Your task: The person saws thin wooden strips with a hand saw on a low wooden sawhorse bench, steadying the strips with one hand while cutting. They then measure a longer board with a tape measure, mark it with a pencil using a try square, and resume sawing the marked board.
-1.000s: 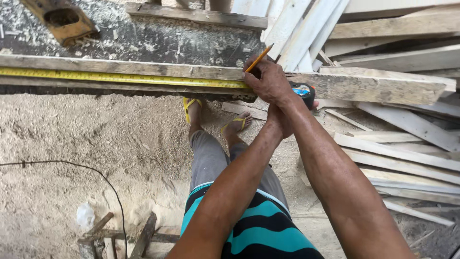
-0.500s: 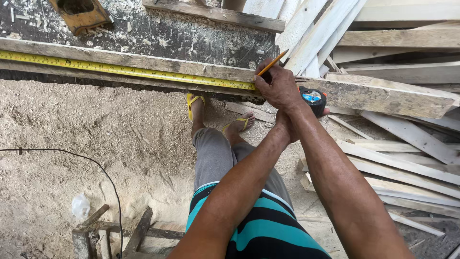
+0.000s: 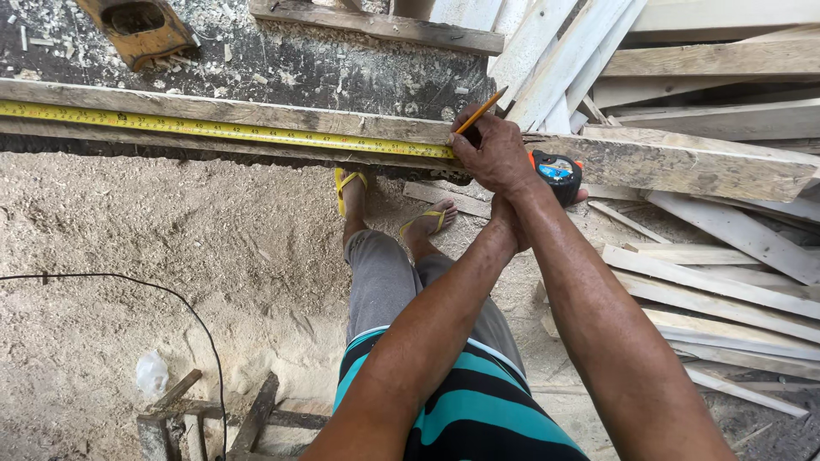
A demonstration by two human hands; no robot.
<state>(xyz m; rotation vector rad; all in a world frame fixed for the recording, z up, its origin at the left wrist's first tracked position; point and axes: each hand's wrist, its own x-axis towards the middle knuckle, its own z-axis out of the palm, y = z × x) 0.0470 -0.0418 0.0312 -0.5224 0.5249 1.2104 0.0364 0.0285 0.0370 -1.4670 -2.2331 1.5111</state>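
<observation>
One pencil [image 3: 480,112], one tape measure [image 3: 557,173] (two sandals [image 3: 345,185]).

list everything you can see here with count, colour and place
plank: one, weathered grey-brown, across the top
tape measure: one, yellow blade along the plank, black and orange case at right
pencil: one, orange, above the blade's end
loose boards: many, pale, piled right
cable: one, black, on the sawdust at left
sandals: two, yellow, on the feet
right hand: grips the pencil
left hand: crossed under the right wrist, grips the tape case
</observation>
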